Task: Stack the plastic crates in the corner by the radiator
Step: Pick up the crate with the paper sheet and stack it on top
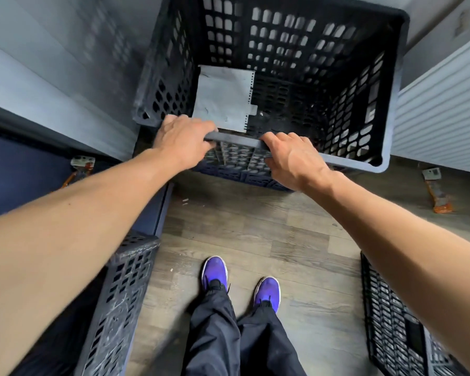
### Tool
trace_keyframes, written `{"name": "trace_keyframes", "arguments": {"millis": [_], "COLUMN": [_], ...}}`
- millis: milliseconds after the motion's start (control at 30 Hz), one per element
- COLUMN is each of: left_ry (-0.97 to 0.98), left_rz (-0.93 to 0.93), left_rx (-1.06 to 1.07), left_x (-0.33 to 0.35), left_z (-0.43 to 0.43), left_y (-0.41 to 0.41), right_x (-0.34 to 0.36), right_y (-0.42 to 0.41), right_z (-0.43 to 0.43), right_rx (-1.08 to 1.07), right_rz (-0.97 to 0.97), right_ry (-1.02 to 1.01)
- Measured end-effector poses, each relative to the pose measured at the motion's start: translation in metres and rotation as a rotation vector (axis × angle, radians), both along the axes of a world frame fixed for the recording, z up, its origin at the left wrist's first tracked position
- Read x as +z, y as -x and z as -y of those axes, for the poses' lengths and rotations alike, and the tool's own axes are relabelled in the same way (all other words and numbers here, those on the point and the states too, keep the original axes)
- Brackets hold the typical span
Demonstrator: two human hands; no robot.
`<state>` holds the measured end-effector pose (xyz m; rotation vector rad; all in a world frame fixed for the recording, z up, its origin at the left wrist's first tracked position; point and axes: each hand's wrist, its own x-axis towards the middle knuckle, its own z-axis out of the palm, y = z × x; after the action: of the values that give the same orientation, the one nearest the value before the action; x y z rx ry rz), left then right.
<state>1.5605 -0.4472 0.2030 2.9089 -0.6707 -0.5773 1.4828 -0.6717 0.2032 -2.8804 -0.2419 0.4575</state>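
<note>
1. Looking down into the top crate [391, 90], tucked in the corner: radiator [442, 112] just beside it on the right, wall [52, 63] on the left. Seated on a lower crate [236, 164] and apparently not yet square to it, with the near edge slanted and its right end closer to the feet.
2. Waiting on the floor [255, 226] near the feet: one spare crate [122, 289] on the left and another crate [388, 316] on the right, both well apart from the stack.
3. Gripping the near edge of the top crate with the left hand [182, 142], fingers curled over into the inside. Doing the same with the right hand [293, 158], fingers hooked over the edge.
4. Directly ahead of both hands, then, with the held edge running left to right across the body. Left hand toward the wall, right hand toward the radiator, neither clearly nearer. Probably calls for an even push forward and down, easing the right end in to straighten the stack.
5. Lying flat in the bottom, left side, just beyond the left hand: a sheet of paper [223, 101].
</note>
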Motion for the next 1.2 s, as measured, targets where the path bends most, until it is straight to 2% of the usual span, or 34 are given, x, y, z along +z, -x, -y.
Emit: {"name": "trace_keyframes", "arguments": {"millis": [133,367,733,833,933,1100,1200], "left_ry": [0.02,0.063,0.038,0.018,-0.007,0.019,-0.064], "left_rz": [-0.068,-0.021,0.03,-0.015,-0.105,-0.03,0.039], "left_rx": [-0.02,-0.072,-0.188,-0.168,-0.063,-0.053,-0.048], "left_x": [-0.001,-0.006,-0.004,0.001,-0.002,-0.011,-0.01], "left_z": [-0.033,-0.065,-0.073,-0.07,-0.066,-0.057,-0.048], "left_y": [-0.021,-0.034,-0.043,-0.044,-0.045,-0.03,-0.025], "right_x": [-0.003,-0.006,-0.007,-0.006,-0.004,-0.006,-0.01], "right_y": [-0.017,-0.042,-0.049,-0.05,-0.051,-0.035,-0.034], "right_z": [-0.026,-0.061,-0.063,-0.063,-0.064,-0.049,-0.045], "right_rx": [0.028,-0.001,0.003,-0.022,-0.064,-0.031,0.015], "right_rz": [0.018,-0.033,0.062,0.028,-0.049,0.016,0.065], "right_ry": [-0.011,-0.026,0.024,0.042,0.026,-0.004,0.016]}}
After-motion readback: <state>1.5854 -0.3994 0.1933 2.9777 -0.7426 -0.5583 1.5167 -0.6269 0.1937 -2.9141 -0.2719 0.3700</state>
